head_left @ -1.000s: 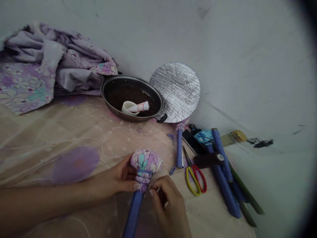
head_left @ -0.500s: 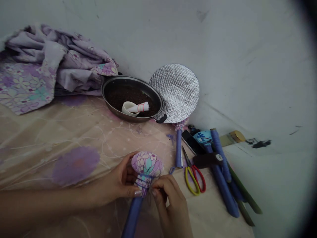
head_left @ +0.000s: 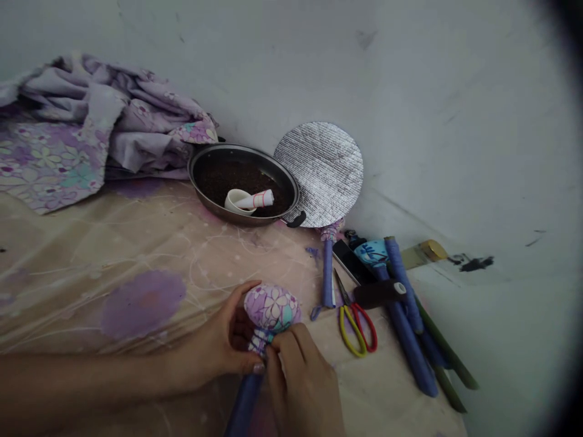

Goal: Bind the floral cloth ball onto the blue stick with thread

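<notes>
My left hand point(head_left: 221, 346) wraps the side of a round padded head of floral cotton cloth point(head_left: 272, 308), in lilac, white and teal. The head sits on top of a blue cloth-wrapped stick point(head_left: 243, 403), which runs down out of the lower edge of the view. My right hand point(head_left: 298, 382) pinches the gathered neck of cloth point(head_left: 259, 342) just below the head, and its fingers cover most of that neck. Both hands are on this one piece, above a pale flower-printed bedsheet point(head_left: 136, 255).
A dark pan point(head_left: 200, 176) holds brown grains and a white cup. Behind it leans a foil-faced disc on a blue handle point(head_left: 321, 170). To the right lie scissors with yellow and red handles point(head_left: 355, 331), blue wrapped sticks point(head_left: 410, 346), a black phone point(head_left: 348, 262) and crumpled floral cloth point(head_left: 91, 121).
My right hand has moved up and left, closing over the gathered neck. The padded head has turned slightly in my left hand. The whole view has drifted a little.
</notes>
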Tool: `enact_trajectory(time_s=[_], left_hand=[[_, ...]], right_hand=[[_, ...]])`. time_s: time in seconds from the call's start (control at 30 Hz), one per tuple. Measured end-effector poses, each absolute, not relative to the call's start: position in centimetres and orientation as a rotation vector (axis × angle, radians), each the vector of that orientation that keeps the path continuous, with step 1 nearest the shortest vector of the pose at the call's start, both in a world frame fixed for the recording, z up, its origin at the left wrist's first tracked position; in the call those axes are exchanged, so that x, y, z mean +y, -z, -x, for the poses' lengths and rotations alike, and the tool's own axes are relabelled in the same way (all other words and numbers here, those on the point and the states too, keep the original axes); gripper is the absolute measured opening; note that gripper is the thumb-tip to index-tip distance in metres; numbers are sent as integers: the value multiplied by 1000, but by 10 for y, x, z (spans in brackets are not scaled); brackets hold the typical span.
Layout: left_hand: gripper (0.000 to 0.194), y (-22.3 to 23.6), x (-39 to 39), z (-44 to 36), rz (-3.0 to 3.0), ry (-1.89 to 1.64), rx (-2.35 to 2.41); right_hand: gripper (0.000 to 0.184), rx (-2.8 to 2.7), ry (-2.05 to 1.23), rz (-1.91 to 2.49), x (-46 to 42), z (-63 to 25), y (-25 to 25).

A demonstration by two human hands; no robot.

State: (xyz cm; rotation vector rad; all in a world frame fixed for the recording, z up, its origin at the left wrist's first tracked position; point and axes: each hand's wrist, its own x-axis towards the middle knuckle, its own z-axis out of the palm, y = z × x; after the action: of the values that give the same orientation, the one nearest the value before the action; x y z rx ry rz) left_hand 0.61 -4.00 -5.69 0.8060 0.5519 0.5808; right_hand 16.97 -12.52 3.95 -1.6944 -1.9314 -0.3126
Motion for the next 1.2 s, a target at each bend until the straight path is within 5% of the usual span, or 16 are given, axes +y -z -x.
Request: enact_trajectory(time_s=[0.1, 0.2, 0.4, 0.57, 0.9, 1.03, 1.13, 1.2], left_hand=[[149, 53, -38, -6, -823, -576, 529], [136, 45, -36, -3, -846, -580, 503], [115, 38, -27, 2, -864, -554, 350], [114, 69, -21, -5, -862, -613, 234], [101, 62, -20, -4, -871, -617, 245], [111, 66, -20, -5, -868, -607, 249], [108, 64, -20, -5, -875, -612, 238], [106, 62, -20, -5, -865, -611, 244]], right_hand=[[69, -1909, 459, 1656, -116, -162, -45], [58, -1966, 364, 1475, -108, -163, -57], [30, -1441, -393, 1443, -116, -184, -68], [50, -1029, -858, 1463, -122, -194, -75], [32, -1002, -1129, 1148, -129, -187, -92], [19, -1138, -1224, 1115, -131, -210, -86], [14, -1243, -1099, 1126, -131, -215, -69], [27, -1374, -898, 1099, -132, -208, -51]])
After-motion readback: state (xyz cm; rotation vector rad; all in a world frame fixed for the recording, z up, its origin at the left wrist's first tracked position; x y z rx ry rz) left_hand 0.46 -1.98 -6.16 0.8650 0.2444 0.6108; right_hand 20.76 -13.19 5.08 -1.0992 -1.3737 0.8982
